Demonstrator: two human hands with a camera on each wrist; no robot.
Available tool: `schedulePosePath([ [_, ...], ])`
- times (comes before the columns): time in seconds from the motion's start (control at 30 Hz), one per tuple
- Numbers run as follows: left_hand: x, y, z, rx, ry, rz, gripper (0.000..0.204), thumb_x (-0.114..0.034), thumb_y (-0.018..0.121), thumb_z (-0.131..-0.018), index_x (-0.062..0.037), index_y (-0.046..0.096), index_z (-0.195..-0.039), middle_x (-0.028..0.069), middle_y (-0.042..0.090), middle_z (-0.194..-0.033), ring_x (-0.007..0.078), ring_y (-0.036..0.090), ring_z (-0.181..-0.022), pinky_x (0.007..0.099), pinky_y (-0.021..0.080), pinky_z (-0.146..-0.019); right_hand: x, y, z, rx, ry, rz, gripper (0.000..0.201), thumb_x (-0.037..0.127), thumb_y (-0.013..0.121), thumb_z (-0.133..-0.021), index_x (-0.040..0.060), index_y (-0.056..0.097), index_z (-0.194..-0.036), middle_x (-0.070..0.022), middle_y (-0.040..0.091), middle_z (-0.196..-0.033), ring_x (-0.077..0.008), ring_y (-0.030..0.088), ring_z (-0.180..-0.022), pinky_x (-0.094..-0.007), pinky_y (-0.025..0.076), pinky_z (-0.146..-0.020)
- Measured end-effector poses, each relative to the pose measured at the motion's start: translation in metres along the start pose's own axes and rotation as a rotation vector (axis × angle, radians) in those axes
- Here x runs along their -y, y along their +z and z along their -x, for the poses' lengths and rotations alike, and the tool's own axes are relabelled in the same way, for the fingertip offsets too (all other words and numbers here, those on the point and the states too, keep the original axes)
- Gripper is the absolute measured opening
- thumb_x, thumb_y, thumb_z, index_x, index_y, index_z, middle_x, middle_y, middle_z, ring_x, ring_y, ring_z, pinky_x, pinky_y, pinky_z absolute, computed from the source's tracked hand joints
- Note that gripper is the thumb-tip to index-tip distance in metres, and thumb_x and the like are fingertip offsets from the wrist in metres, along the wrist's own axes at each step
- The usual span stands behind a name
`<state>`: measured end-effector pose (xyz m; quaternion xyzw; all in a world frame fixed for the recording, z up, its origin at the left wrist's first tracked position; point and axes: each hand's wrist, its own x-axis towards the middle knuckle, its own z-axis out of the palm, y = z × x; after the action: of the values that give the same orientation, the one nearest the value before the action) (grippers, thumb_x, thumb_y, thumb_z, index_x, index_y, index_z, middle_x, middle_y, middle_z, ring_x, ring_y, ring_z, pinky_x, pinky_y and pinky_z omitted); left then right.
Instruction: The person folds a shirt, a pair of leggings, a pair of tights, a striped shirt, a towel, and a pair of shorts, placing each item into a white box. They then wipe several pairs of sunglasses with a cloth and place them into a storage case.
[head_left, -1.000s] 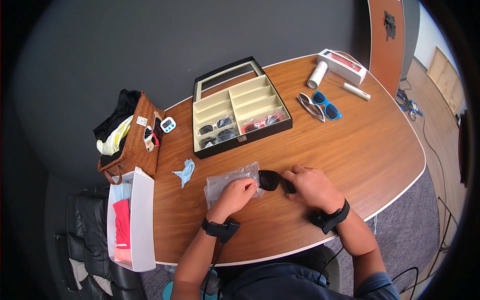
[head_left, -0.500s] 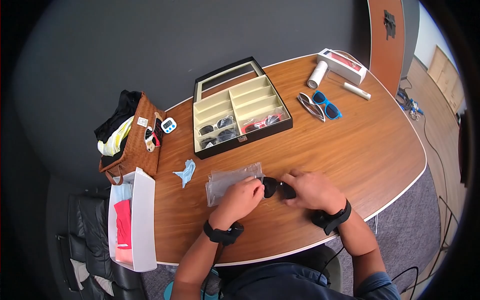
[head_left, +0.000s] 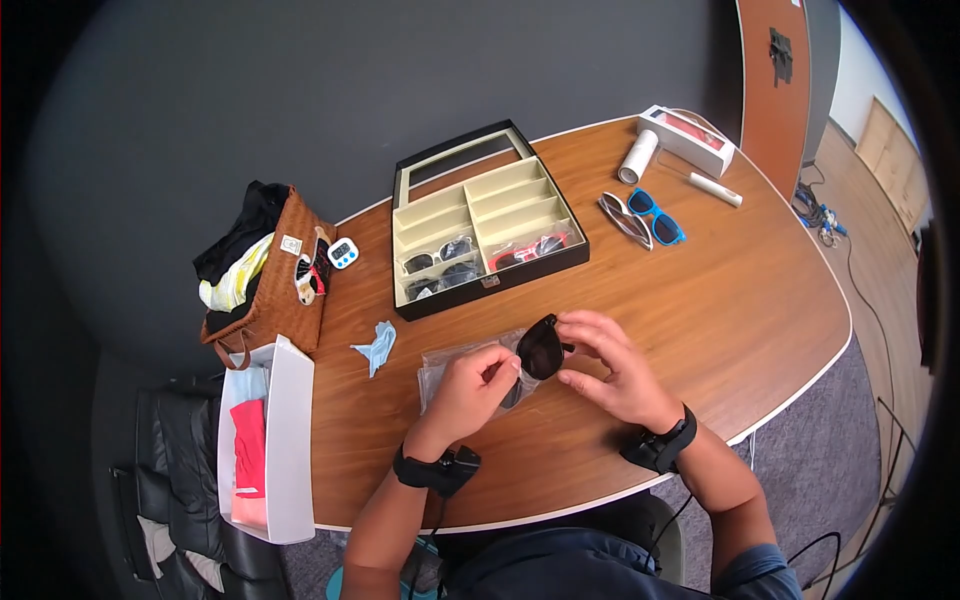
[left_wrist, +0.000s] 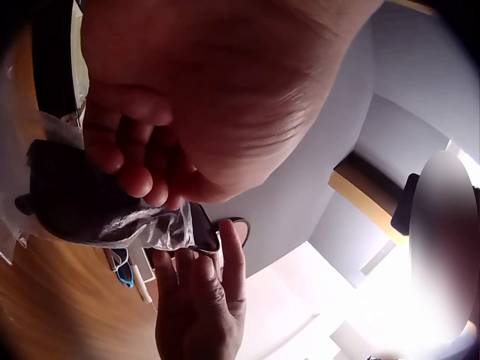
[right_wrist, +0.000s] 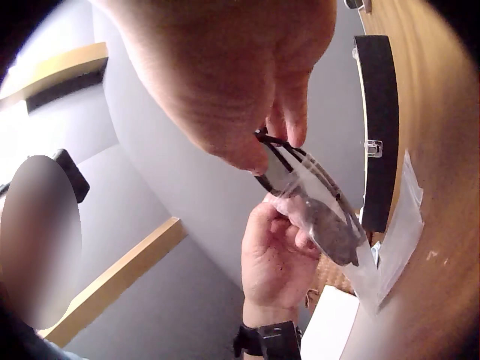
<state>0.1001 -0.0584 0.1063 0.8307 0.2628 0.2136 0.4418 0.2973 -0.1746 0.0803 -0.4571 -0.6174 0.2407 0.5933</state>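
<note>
Dark sunglasses (head_left: 541,349) are held tilted up between both hands over the table's near side. One lens is inside a clear plastic bag (right_wrist: 335,236), while the other end sticks out. My left hand (head_left: 473,389) pinches the bag's edge around the sunglasses, thumb against curled fingers. At the protruding end, my right hand (head_left: 619,372) holds the frame between thumb and fingertips. More clear plastic (head_left: 432,374) lies under and beside the left hand.
Beyond the hands stands an open display case (head_left: 541,268) with bagged glasses in its front compartments. Blue sunglasses (head_left: 664,230) and white-framed glasses (head_left: 627,222) lie at the right. A blue cloth (head_left: 376,347), white box (head_left: 296,440), woven basket (head_left: 292,300) and timer (head_left: 343,253) are left.
The sunglasses have risen from near the tabletop and tilted upright. My right hand has moved up and left, its fingers spreading along the frame's end. The left hand still grips the bag.
</note>
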Motion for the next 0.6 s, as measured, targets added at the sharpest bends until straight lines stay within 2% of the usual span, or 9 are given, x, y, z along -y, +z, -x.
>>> schedulePosePath([
  [0.1,0.002,-0.002,0.001,0.009,-0.057,0.131,0.015,-0.012,0.058,-0.095,0.0007,0.062,-0.087,-0.0006,0.057,-0.074,0.0048,0.051,-0.065,0.0225,0.041,-0.058,0.000,0.000,0.001,-0.027,-0.043,0.047,0.048,0.003,0.073,-0.082,0.0045,0.056,-0.127,-0.0139,0.049,-0.134,-0.0267,0.051,-0.123,-0.0351,0.049,-0.094],
  [0.17,-0.002,-0.004,0.000,0.025,-0.076,0.093,0.017,-0.013,0.056,-0.096,0.0000,0.062,-0.087,-0.0018,0.057,-0.073,0.0034,0.050,-0.065,0.0211,0.041,-0.058,-0.001,-0.003,0.003,0.159,-0.041,0.138,0.045,0.008,0.073,-0.083,0.0050,0.057,-0.126,-0.0138,0.053,-0.133,-0.0285,0.052,-0.123,-0.0375,0.046,-0.098],
  [0.3,-0.008,-0.010,0.002,-0.010,-0.037,0.062,0.017,-0.012,0.054,-0.097,-0.0006,0.061,-0.086,-0.0020,0.057,-0.073,0.0039,0.051,-0.065,0.0210,0.040,-0.057,0.001,-0.001,0.002,0.183,-0.063,0.094,0.044,0.010,0.072,-0.084,0.0057,0.059,-0.125,-0.0136,0.055,-0.133,-0.0297,0.053,-0.123,-0.0378,0.044,-0.101],
  [0.4,-0.019,-0.026,0.007,-0.090,-0.099,0.079,0.017,-0.011,0.053,-0.097,-0.0011,0.060,-0.085,-0.0017,0.057,-0.073,0.0045,0.051,-0.063,0.0207,0.040,-0.056,-0.004,-0.006,0.003,-0.040,0.023,-0.036,0.041,0.005,0.070,-0.083,0.0017,0.058,-0.122,-0.0128,0.057,-0.121,-0.0218,0.058,-0.108,-0.0331,0.046,-0.096],
  [0.43,-0.027,-0.030,0.010,-0.113,-0.072,0.187,0.017,-0.011,0.054,-0.096,0.0002,0.061,-0.085,-0.0014,0.056,-0.072,0.0046,0.050,-0.063,0.0216,0.040,-0.056,-0.008,-0.006,0.003,-0.030,0.044,-0.160,0.039,0.003,0.067,-0.086,0.0001,0.055,-0.123,-0.0099,0.057,-0.114,-0.0152,0.057,-0.101,-0.0288,0.047,-0.091],
  [0.47,-0.031,-0.034,0.011,-0.136,-0.044,0.295,0.017,-0.011,0.056,-0.095,0.0015,0.061,-0.085,-0.0011,0.055,-0.070,0.0048,0.048,-0.062,0.0224,0.040,-0.055,-0.010,-0.004,0.004,-0.031,0.045,-0.161,0.039,0.003,0.067,-0.086,0.0001,0.055,-0.123,-0.0099,0.057,-0.114,-0.0152,0.057,-0.101,-0.0288,0.047,-0.091],
  [0.53,-0.031,-0.039,0.009,-0.133,-0.074,0.294,0.017,-0.011,0.056,-0.095,0.0003,0.061,-0.083,-0.0015,0.056,-0.072,0.0039,0.049,-0.062,0.0208,0.040,-0.056,-0.012,0.001,0.007,-0.010,0.176,-0.349,0.036,0.003,0.062,-0.091,0.0004,0.053,-0.125,-0.0063,0.058,-0.110,-0.0125,0.057,-0.099,-0.0254,0.047,-0.088],
  [0.6,-0.032,-0.037,0.008,-0.178,0.021,0.143,0.016,-0.010,0.057,-0.094,0.0006,0.060,-0.082,-0.0010,0.057,-0.074,0.0041,0.050,-0.063,0.0212,0.040,-0.056,-0.016,0.000,0.005,0.020,0.209,-0.374,0.034,0.005,0.060,-0.093,0.0006,0.052,-0.126,-0.0054,0.058,-0.109,-0.0120,0.058,-0.096,-0.0254,0.048,-0.086],
])
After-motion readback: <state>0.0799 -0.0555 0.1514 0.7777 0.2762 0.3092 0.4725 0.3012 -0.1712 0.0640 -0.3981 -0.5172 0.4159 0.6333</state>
